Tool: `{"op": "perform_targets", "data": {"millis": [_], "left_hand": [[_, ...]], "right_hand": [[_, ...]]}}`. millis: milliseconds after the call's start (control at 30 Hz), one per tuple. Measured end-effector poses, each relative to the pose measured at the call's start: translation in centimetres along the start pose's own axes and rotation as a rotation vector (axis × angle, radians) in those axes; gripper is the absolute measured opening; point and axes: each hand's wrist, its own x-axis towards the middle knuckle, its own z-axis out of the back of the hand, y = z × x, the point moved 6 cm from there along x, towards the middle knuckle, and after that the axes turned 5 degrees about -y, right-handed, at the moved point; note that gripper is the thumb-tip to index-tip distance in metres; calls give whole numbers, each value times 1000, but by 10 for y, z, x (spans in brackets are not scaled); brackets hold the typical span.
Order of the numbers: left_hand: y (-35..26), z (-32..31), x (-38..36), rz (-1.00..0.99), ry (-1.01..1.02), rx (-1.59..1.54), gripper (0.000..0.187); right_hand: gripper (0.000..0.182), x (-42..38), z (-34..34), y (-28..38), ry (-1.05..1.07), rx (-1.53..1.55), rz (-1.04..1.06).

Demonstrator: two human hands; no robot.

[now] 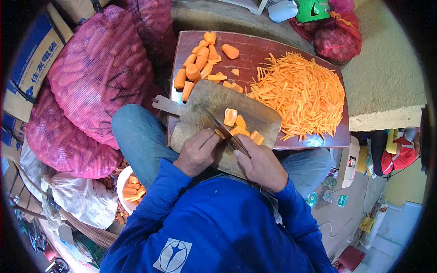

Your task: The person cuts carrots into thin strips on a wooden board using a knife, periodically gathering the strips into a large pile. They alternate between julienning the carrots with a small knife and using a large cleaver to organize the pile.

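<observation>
My right hand [261, 165] is wrapped round the handle of a knife [226, 132], whose dark blade points up and to the left over a wooden cutting board [200, 109]. Close to the blade, my left hand [197, 152] has its fingers bent together on a small carrot piece [220, 133], mostly hidden under the fingertips. Cut carrot pieces [231, 117] lie on the board right of the blade. Beyond the board, a group of peeled carrot chunks [192, 72] is at the table's left, and a large heap of carrot sticks [298, 95] is at its right.
The board rests on a reddish-brown table [255, 48]. Pink mesh sacks [102, 75] stand at the left, above a white bucket [122, 186] of carrots. Red mesh bags [337, 43] are at the top right. Plastic bottles [330, 196] lie on the floor at right.
</observation>
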Motion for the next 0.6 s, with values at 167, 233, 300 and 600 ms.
{"op": "perform_targets", "data": {"millis": [167, 233, 300, 600], "left_hand": [[7, 0, -5, 54, -2, -22, 36], [7, -1, -4, 39, 0, -28, 38], [6, 0, -3, 30, 3, -28, 39], [1, 3, 3, 23, 46, -80, 43]], "right_hand": [[37, -18, 16, 19, -43, 127, -44], [38, -21, 15, 21, -32, 99, -23], [39, -23, 15, 24, -14, 75, 0], [42, -28, 18, 26, 23, 18, -17]]}}
